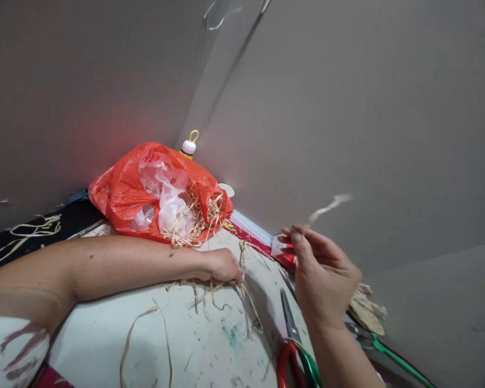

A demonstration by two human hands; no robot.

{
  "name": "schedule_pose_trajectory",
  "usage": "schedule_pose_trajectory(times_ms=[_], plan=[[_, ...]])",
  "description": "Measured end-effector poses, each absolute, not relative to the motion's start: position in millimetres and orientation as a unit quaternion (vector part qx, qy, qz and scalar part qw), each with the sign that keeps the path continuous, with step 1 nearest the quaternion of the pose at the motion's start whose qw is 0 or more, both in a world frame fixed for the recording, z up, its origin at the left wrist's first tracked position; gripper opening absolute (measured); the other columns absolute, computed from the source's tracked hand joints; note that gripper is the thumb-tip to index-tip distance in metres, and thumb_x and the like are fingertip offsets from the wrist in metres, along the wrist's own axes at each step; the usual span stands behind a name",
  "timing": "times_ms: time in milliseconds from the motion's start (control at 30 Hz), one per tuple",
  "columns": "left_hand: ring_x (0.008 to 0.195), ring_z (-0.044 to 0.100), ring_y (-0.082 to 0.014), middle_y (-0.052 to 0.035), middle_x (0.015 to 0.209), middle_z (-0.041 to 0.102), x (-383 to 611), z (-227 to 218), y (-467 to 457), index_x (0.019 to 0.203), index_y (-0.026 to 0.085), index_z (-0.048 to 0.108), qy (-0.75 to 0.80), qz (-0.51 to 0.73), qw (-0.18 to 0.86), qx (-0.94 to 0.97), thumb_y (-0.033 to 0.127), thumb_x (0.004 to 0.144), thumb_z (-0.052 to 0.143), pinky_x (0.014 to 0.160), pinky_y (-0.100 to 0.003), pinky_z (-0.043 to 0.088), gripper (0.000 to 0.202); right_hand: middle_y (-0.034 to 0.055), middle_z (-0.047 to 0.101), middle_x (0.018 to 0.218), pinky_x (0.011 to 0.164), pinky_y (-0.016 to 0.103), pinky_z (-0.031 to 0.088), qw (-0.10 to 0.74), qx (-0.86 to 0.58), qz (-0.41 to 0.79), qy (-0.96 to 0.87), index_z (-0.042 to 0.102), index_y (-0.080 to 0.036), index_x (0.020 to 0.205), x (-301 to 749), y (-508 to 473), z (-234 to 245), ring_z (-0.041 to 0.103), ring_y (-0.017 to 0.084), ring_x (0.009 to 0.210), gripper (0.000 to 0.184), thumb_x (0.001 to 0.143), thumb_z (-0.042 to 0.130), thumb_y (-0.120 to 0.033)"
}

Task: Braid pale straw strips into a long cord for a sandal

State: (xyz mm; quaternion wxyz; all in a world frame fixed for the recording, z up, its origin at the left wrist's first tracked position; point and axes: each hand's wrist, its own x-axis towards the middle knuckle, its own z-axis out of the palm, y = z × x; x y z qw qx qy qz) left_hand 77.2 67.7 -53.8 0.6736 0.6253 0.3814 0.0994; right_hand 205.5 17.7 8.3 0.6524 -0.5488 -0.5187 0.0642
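Note:
My left hand (225, 265) lies low over the white table (210, 345), its fingers closed on a twisted piece of raffia (243, 253). Loose ends of it hang down past my fingertips onto the tabletop. Raised to the right, my right hand (325, 269) pinches a pale raffia strip (327, 207) between thumb and fingers; its free end sticks up and is blurred. Below my right hand rest scissors (293, 334) with one red and one green handle, blades pointing away from me. A long single raffia strand (126, 345) curves across the table in front of me.
An orange-red plastic bag (123, 186) spills raffia strips (214, 210) at the back. Behind it are a bottle with a yellow loop (188, 146) and a white cup (227, 189). Green-handled pliers (396, 353) lie far right. Grey walls (367, 108) meet behind the table.

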Motion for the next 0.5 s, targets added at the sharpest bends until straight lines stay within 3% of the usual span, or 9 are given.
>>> schedule_pose_trajectory(times_ms=[200, 400, 500], plan=[[0.037, 0.031, -0.0065, 0.0067, 0.043, 0.044, 78.7, -57.5, 69.9, 0.055, 0.016, 0.057, 0.374, 0.102, 0.670, 0.634, 0.016, 0.064, 0.059, 0.038, -0.022, 0.019, 0.009, 0.0062, 0.074, 0.076, 0.054, 0.030, 0.056, 0.608, -0.606, 0.051, -0.510, 0.074, -0.018, 0.081, 237.1, -31.3, -2.4, 0.068, 0.018, 0.061, 0.019, 0.077, 0.069, -0.036], [0.037, 0.030, -0.0053, 0.0070, 0.044, 0.045, 80.1, -58.9, 72.2, 0.056, 0.016, 0.057, 0.368, 0.097, 0.672, 0.636, 0.019, 0.063, 0.061, 0.038, -0.022, 0.017, 0.009, 0.0047, 0.074, 0.088, 0.077, 0.039, 0.054, 0.502, -0.571, -0.127, -0.637, 0.074, -0.023, 0.091, 254.8, -58.5, -11.4, 0.069, 0.023, 0.080, 0.015, 0.080, 0.065, -0.019], [0.036, 0.027, -0.0050, 0.0077, 0.043, 0.043, 79.7, -58.9, 72.4, 0.056, 0.016, 0.056, 0.365, 0.096, 0.671, 0.639, 0.021, 0.063, 0.062, 0.038, -0.022, 0.016, 0.010, 0.0042, 0.074, 0.084, 0.073, 0.037, 0.054, 0.505, -0.539, -0.147, -0.658, 0.071, -0.023, 0.088, 252.7, -66.9, -12.5, 0.069, 0.022, 0.077, 0.015, 0.080, 0.062, -0.014]])
